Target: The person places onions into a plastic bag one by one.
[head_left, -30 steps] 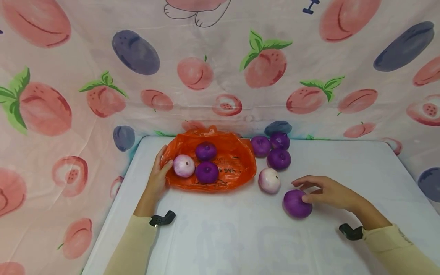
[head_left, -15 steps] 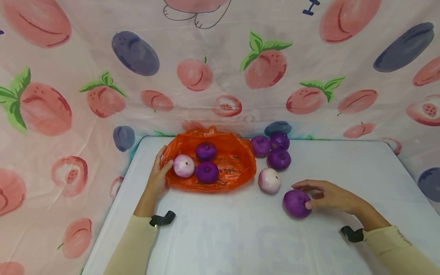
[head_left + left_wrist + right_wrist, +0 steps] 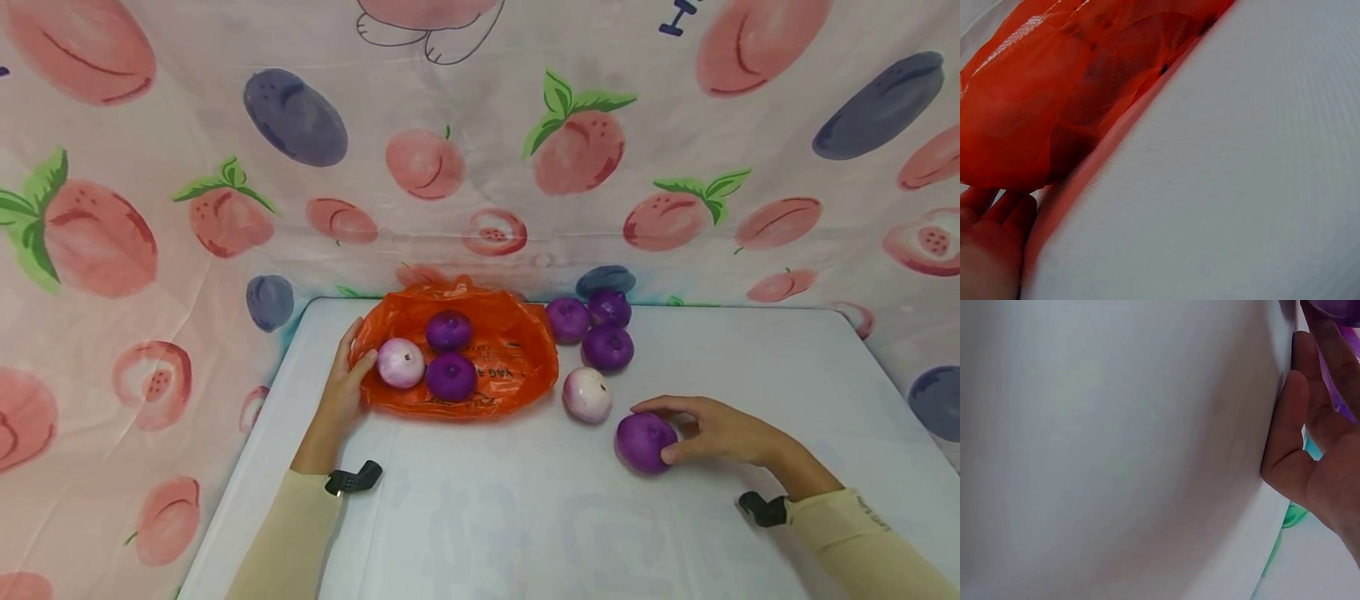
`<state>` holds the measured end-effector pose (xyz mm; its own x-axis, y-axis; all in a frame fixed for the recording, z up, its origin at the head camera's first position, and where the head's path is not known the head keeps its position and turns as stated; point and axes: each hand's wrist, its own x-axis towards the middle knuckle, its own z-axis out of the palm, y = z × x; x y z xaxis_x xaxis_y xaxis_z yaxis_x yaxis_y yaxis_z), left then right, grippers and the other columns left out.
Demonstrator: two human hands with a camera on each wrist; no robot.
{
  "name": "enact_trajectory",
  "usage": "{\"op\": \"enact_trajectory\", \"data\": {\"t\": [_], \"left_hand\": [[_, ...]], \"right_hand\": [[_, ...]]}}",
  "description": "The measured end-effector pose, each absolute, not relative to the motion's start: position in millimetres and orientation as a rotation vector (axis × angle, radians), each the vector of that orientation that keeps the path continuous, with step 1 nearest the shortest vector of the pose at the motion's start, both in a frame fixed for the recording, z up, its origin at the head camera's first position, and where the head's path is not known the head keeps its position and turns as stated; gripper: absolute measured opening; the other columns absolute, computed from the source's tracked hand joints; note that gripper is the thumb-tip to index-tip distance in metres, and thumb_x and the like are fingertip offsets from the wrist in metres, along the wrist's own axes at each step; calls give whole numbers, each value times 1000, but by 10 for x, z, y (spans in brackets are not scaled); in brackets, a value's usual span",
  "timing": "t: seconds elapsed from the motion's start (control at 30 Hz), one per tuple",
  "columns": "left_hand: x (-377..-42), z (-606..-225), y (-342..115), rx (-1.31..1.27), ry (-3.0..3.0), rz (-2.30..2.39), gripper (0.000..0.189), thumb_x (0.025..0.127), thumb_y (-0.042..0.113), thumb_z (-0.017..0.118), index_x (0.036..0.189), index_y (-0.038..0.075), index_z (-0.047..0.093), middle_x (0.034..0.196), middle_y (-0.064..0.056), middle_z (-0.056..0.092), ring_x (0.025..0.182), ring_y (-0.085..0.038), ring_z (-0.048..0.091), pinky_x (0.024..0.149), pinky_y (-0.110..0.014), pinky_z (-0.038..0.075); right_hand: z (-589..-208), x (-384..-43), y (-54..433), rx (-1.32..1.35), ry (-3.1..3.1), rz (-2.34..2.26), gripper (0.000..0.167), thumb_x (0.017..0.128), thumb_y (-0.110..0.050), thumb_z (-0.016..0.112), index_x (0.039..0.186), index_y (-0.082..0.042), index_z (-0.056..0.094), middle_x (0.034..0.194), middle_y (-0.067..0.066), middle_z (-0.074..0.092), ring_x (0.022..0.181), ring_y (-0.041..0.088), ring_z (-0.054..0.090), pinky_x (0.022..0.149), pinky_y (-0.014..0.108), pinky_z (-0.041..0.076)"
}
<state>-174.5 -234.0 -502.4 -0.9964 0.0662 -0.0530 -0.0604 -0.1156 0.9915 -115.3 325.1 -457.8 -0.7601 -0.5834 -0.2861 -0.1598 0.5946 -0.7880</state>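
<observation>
My left hand (image 3: 347, 379) grips the left rim of an orange plastic bag (image 3: 517, 379), its thumb over the edge. Inside the open bag sit two purple onions, the front one (image 3: 452, 377) beside a pale purple-white onion (image 3: 401, 363). In the left wrist view the fingers (image 3: 1019, 215) are at the bag's lower side. At the right, my right hand (image 3: 720, 433) has its thumb on the near side of a larger purple onion (image 3: 643, 443) and its forefinger round the far side. The right wrist view shows only a bit of this onion (image 3: 1338, 307), at the top corner.
Right of the bag, several loose onions rest on the white table (image 3: 510, 500): a whitish one (image 3: 587, 395) and a cluster of purple ones (image 3: 607, 347) near the back edge. A fruit-printed cloth (image 3: 480, 150) hangs behind and at the left.
My right hand has shifted slightly down around the larger purple onion, its thumb moving lower on the near side. The left hand and the bag have stayed in place.
</observation>
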Motion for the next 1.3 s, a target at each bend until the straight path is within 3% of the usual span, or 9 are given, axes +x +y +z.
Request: {"op": "enact_trajectory", "data": {"t": [0.17, 0.4, 0.47, 0.67, 0.77, 0.9, 0.97, 1.13, 1.3], "left_hand": [[-1744, -5016, -2344, 5, 2044, 2274, 68, 107, 26, 53, 164, 32, 16, 170, 6, 21, 157, -21, 22, 120, -30, 38], [-1751, -5007, -2351, -10, 2061, 2254, 69, 107, 27, 54, 164, 34, 16, 170, 7, 21, 157, -21, 21, 123, -38, 34], [-1752, -5006, -2355, -14, 2070, 2244, 69, 107, 28, 54, 164, 36, 16, 170, 8, 20, 157, -20, 21, 124, -39, 32], [-1764, -5033, -2365, -15, 2073, 2248, 70, 106, 28, 54, 164, 32, 15, 169, 8, 21, 157, -20, 21, 124, -39, 34], [-1770, -5051, -2367, -18, 2073, 2250, 69, 106, 27, 54, 164, 34, 16, 169, 9, 22, 156, -20, 21, 124, -40, 33], [-1771, -5057, -2360, -20, 2083, 2239, 68, 107, 28, 54, 163, 36, 17, 169, 10, 21, 157, -19, 21, 125, -45, 31], [-1772, -5053, -2358, -18, 2088, 2235, 68, 107, 28, 54, 163, 36, 17, 169, 10, 21, 157, -19, 20, 125, -46, 30], [-1774, -5053, -2357, -13, 2086, 2238, 67, 107, 27, 53, 163, 37, 18, 169, 9, 21, 156, -20, 21, 125, -47, 30], [-1770, -5055, -2359, -20, 2074, 2245, 67, 107, 27, 53, 163, 36, 17, 169, 9, 21, 157, -20, 21, 125, -46, 30]], "right_hand": [[-4594, -1165, 3252, -573, 2296, -1061, 55, 92, -31, 76, 143, -25, 58, 146, 1, 59, 127, -12, 44, 106, 70, 43], [-4597, -1170, 3240, -575, 2316, -1042, 53, 93, -31, 75, 143, -26, 58, 146, 2, 60, 136, 16, 50, 106, 70, 44], [-4591, -1175, 3237, -579, 2327, -1040, 54, 93, -31, 75, 143, -25, 57, 146, 2, 60, 135, 15, 51, 105, 69, 46], [-4563, -1192, 3237, -599, 2304, -1107, 54, 94, -24, 73, 145, -17, 56, 145, 7, 60, 126, -7, 49, 102, 70, 47], [-4560, -1204, 3243, -604, 2285, -1137, 54, 95, -21, 72, 146, -15, 55, 143, 8, 60, 124, -8, 51, 102, 59, 51], [-4576, -1229, 3259, -612, 2303, -1152, 54, 95, -19, 72, 146, -14, 54, 142, 6, 61, 122, -3, 55, 97, 31, 53], [-4584, -1241, 3262, -610, 2307, -1169, 54, 95, -18, 72, 146, -14, 54, 142, 6, 61, 122, -2, 56, 95, 24, 52], [-4580, -1248, 3230, -619, 2322, -1216, 54, 94, -15, 72, 145, -12, 55, 142, 4, 62, 122, 0, 57, 95, 23, 53], [-4535, -1255, 3151, -615, 2355, -1255, 53, 93, -14, 73, 144, -16, 57, 137, -6, 63, 116, 8, 61, 90, 28, 57]]}}
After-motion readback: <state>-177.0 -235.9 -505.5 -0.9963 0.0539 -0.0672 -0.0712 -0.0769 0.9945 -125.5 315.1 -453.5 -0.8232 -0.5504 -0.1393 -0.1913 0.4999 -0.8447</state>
